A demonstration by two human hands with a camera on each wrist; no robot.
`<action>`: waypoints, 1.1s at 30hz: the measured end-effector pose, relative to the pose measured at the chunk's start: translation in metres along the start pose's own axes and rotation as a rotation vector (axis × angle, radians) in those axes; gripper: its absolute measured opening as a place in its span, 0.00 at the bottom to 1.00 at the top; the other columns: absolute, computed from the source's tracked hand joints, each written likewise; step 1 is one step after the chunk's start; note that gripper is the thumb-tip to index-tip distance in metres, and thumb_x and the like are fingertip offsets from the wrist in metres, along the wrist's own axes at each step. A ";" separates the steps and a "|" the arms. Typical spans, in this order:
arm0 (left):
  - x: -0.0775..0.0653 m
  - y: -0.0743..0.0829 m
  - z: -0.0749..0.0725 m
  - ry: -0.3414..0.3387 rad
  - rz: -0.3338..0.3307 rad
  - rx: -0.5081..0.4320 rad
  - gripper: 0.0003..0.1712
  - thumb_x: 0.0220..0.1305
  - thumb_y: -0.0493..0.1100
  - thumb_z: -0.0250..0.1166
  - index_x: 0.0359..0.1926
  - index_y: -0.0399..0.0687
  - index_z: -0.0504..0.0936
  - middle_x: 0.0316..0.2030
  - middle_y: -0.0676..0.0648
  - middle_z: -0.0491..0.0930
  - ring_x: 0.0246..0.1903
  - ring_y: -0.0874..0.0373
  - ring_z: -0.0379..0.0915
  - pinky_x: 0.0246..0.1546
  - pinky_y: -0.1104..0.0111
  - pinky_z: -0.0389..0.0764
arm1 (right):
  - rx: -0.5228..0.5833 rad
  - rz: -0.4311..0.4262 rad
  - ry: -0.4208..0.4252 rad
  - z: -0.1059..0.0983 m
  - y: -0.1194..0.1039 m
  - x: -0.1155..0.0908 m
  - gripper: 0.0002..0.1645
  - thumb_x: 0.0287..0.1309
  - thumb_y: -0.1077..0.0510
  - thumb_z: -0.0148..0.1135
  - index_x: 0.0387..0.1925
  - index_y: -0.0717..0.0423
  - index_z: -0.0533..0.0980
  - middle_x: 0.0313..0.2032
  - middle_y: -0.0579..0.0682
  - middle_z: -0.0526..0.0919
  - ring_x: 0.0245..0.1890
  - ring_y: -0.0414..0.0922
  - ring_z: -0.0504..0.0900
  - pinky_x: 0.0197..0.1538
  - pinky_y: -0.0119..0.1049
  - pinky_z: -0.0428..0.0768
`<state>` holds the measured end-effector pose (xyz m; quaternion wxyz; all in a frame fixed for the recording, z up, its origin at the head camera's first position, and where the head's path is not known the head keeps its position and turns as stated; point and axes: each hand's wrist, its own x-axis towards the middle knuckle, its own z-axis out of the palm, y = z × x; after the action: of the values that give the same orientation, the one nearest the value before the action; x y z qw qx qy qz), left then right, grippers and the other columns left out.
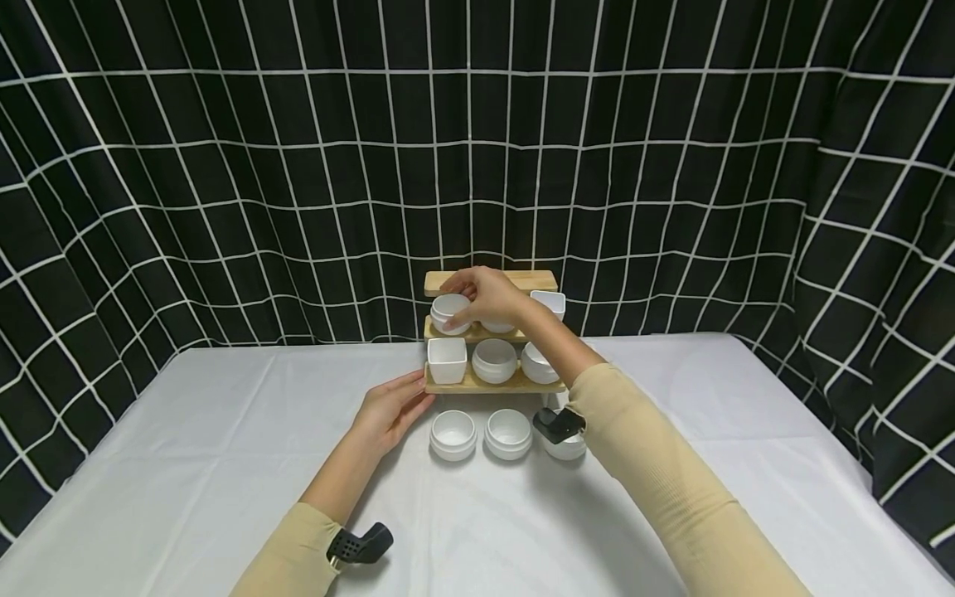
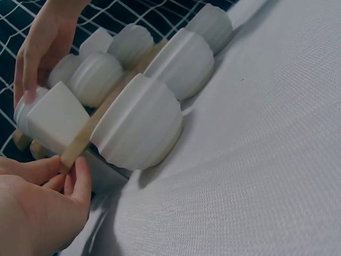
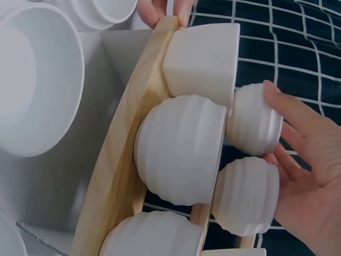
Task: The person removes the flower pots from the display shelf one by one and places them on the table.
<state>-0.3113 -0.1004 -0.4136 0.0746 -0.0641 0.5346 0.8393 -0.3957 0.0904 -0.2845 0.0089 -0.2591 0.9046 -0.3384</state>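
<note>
My right hand (image 1: 488, 297) holds a small round white bowl (image 1: 450, 308) by its sides, at the left of the middle tier of a stepped wooden rack (image 1: 492, 386). In the right wrist view, thumb and fingers lie on opposite sides of that bowl (image 3: 253, 120); whether it rests on the board is hard to tell. My left hand (image 1: 388, 410) pinches the left end of the lowest board (image 2: 80, 146). On that board stand a square white bowl (image 1: 448, 365) and two round ones (image 1: 494, 361). Behind my right hand are another round bowl (image 1: 497, 327) and a square one (image 1: 550, 303).
Three round white bowls (image 1: 453, 436) stand in a row on the white-covered table (image 1: 224, 464) in front of the rack; my right forearm partly covers the rightmost (image 1: 564, 448). The top board (image 1: 525, 280) is near a black curtain (image 1: 477, 166) with white grid lines.
</note>
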 end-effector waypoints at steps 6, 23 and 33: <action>0.000 0.000 0.000 0.014 -0.003 0.000 0.25 0.79 0.26 0.53 0.72 0.22 0.67 0.71 0.25 0.68 0.45 0.60 0.81 0.60 0.71 0.86 | -0.011 -0.008 -0.025 0.001 -0.001 -0.001 0.36 0.50 0.63 0.84 0.61 0.64 0.80 0.58 0.60 0.86 0.60 0.56 0.81 0.68 0.46 0.82; 0.000 -0.001 -0.001 0.006 0.006 -0.003 0.25 0.79 0.26 0.53 0.72 0.21 0.67 0.70 0.24 0.68 0.44 0.61 0.82 0.58 0.72 0.87 | -0.073 -0.046 -0.043 0.006 -0.001 -0.003 0.36 0.53 0.62 0.82 0.63 0.64 0.79 0.60 0.59 0.84 0.61 0.56 0.81 0.69 0.48 0.82; 0.000 -0.001 0.000 0.007 0.011 -0.003 0.25 0.79 0.26 0.54 0.72 0.21 0.67 0.70 0.24 0.68 0.43 0.62 0.82 0.57 0.73 0.87 | -0.055 -0.022 -0.027 0.004 0.000 -0.002 0.35 0.53 0.62 0.83 0.63 0.63 0.81 0.61 0.58 0.84 0.60 0.56 0.81 0.66 0.47 0.84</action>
<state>-0.3111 -0.0999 -0.4149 0.0680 -0.0645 0.5338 0.8404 -0.3927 0.0891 -0.2875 0.0102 -0.2735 0.9105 -0.3098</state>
